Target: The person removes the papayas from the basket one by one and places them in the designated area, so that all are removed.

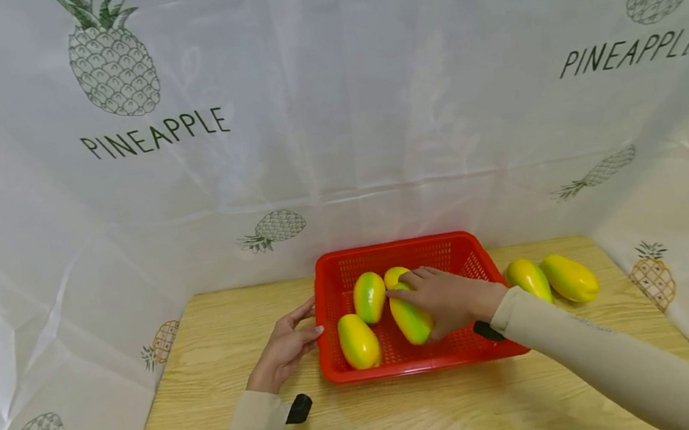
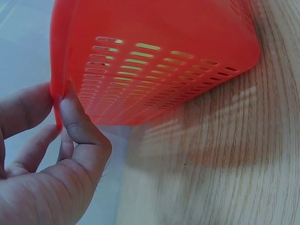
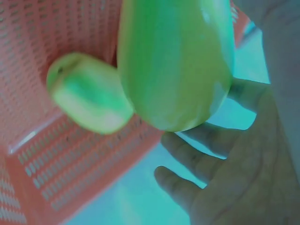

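A red plastic basket (image 1: pixel 420 365) with perforated walls stands on the table. My left hand (image 1: pixel 287 346) pinches its left rim; in the left wrist view the thumb (image 2: pixel 77 117) presses the outer side of the basket wall (image 2: pixel 187 23). Over the basket my right hand (image 1: pixel 450 297) grips a yellow-green mango (image 1: pixel 410 320), its fingers spread along the fruit. The right wrist view shows that mango (image 3: pixel 176 61) large and close. Also inside are a front-left mango (image 1: pixel 359 343), a back-left mango (image 1: pixel 369 298) and a back mango (image 1: pixel 397 275), partly hidden by the right hand.
Two more mangoes, one nearer (image 1: pixel 529 278) and one farther right (image 1: pixel 570 278), lie on the wooden table (image 1: pixel 376 426) right of the basket. White pineapple-print sheeting (image 1: pixel 359 131) rises behind the table and along both sides.
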Available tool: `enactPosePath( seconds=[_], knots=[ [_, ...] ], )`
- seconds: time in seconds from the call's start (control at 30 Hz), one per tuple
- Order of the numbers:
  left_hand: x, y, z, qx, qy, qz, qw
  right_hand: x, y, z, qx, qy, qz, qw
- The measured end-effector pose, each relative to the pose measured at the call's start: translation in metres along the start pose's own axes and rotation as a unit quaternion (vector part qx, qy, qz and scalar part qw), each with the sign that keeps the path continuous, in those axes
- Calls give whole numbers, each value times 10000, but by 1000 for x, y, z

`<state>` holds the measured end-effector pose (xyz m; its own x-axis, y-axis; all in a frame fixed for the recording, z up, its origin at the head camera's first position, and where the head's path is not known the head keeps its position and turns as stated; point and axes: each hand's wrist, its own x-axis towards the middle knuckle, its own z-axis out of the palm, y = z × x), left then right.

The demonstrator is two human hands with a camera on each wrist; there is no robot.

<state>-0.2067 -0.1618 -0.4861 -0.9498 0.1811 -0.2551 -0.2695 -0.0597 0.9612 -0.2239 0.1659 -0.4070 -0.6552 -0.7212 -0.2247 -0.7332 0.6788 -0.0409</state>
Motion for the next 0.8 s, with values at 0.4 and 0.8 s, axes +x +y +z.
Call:
enactPosePath(
  seconds=[0.4,0.8],
  knots=[
    [-1,0,2,-8,19,-38,10000,-60,32,-12,-1,1435,-45,9896],
    [0,-1,1,-20,-19,3,10000,-136,89,-7,-87,2331,321,9719]
  ],
)
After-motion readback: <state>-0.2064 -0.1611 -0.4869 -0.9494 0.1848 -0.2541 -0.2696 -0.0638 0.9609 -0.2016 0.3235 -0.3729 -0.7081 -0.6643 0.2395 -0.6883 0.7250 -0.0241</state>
